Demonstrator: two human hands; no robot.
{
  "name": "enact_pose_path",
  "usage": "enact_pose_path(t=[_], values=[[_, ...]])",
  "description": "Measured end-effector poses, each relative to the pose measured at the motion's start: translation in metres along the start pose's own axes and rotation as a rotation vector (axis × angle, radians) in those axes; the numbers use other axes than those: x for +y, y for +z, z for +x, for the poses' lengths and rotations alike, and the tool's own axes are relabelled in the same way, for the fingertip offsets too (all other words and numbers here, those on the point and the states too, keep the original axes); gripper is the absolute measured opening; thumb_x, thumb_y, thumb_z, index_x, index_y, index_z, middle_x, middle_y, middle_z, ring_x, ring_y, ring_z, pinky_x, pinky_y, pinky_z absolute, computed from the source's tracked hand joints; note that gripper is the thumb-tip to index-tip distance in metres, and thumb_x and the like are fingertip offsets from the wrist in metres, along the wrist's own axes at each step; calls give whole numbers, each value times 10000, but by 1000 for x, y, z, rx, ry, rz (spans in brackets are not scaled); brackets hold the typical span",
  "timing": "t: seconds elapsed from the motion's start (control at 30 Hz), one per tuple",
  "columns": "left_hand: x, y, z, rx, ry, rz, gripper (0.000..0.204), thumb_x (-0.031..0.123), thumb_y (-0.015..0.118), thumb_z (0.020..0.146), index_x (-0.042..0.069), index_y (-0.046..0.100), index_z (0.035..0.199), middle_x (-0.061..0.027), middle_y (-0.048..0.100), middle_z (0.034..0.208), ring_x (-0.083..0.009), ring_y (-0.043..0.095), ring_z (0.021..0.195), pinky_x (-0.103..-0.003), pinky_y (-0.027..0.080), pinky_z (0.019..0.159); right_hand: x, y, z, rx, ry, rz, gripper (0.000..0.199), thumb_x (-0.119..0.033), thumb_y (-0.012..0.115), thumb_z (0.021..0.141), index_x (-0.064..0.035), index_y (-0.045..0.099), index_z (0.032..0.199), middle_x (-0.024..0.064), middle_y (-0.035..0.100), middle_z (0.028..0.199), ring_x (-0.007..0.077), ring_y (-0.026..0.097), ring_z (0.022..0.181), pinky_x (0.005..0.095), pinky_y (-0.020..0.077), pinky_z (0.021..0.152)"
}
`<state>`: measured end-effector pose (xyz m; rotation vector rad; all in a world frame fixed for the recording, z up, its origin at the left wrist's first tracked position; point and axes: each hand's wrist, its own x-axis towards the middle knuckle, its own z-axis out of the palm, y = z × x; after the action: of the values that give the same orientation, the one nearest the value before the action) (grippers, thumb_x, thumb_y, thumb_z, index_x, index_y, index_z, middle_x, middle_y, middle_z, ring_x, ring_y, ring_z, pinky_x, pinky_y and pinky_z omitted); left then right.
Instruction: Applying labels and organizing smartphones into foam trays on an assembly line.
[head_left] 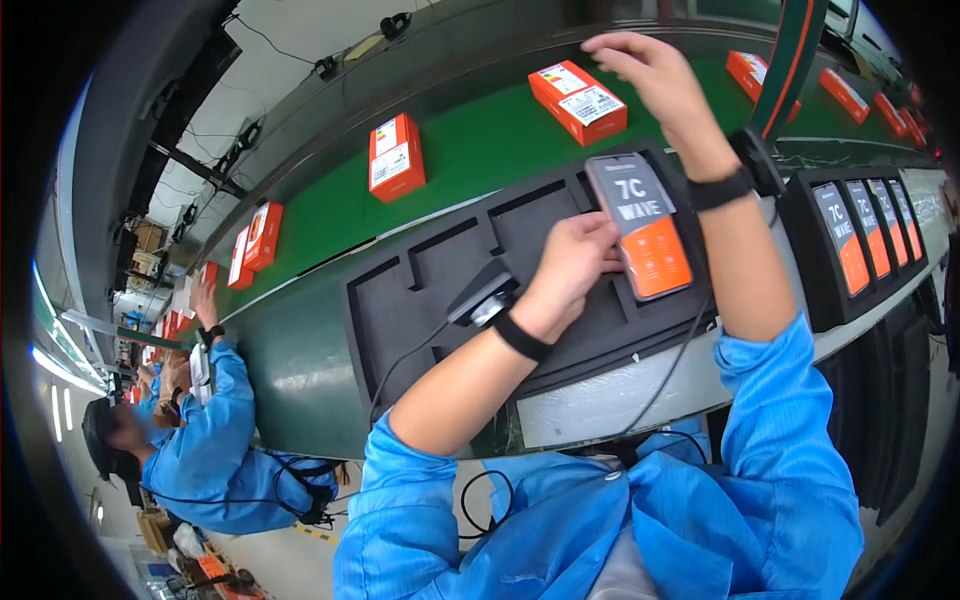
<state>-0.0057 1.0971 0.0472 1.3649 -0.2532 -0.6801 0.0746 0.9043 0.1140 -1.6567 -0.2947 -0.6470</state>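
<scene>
The left hand (572, 262) grips a smartphone (640, 226) by its left edge, fingers curled round the side and the thumb pressed near the glass, so the phone stands tilted with its screen facing up toward the camera; a film with a grey upper half and an orange lower panel covers the screen. Directly under that grip lies a black foam tray (430, 290) with rectangular pockets, and just below the left wrist, which wears a black wristband (520, 337), a small dark scanner-like device (482, 292) rests on the tray with a cable running off toward the person's body. The right hand (650, 75) is raised above and beyond the phone, well apart from it, fingers loosely bent and holding nothing that can be made out. Beyond both hands runs a green conveyor belt (480, 150) carrying orange boxes; the nearest orange box (578, 102) sits just left of the right hand. To the right of the held phone, past the right forearm, a second black tray (805, 260) holds a row of similar phones (842, 238) with orange-panelled films. Far off to the left of the grip, a co-worker in a blue smock (215, 450) reaches toward the belt.
</scene>
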Motion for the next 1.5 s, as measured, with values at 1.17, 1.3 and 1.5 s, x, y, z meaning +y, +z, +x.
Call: enact_pose_path(t=[1.17,1.3,1.5], values=[[108,-540,-155,1166,677,13,291,110,484,984,-64,579,1196,-142,651,1106,-226,661,947,-348,561,823,10,144,-80,-582,540,148,178,-158,636,889,10,606,941,-10,553,850,74,506,801,235,419,730],[127,-674,-179,1437,555,461,295,133,553,959,-70,629,1158,-132,691,1058,-186,658,945,-300,507,823,20,158,-84,-565,487,86,157,-129,640,849,8,577,805,6,481,749,90,475,714,243,384,649],[146,-793,-162,1589,375,975,277,219,580,922,56,695,1113,-171,706,1022,-250,686,933,-347,499,851,14,171,-73,-587,519,-108,240,-195,703,734,16,590,710,85,575,709,179,537,638,290,403,585]])
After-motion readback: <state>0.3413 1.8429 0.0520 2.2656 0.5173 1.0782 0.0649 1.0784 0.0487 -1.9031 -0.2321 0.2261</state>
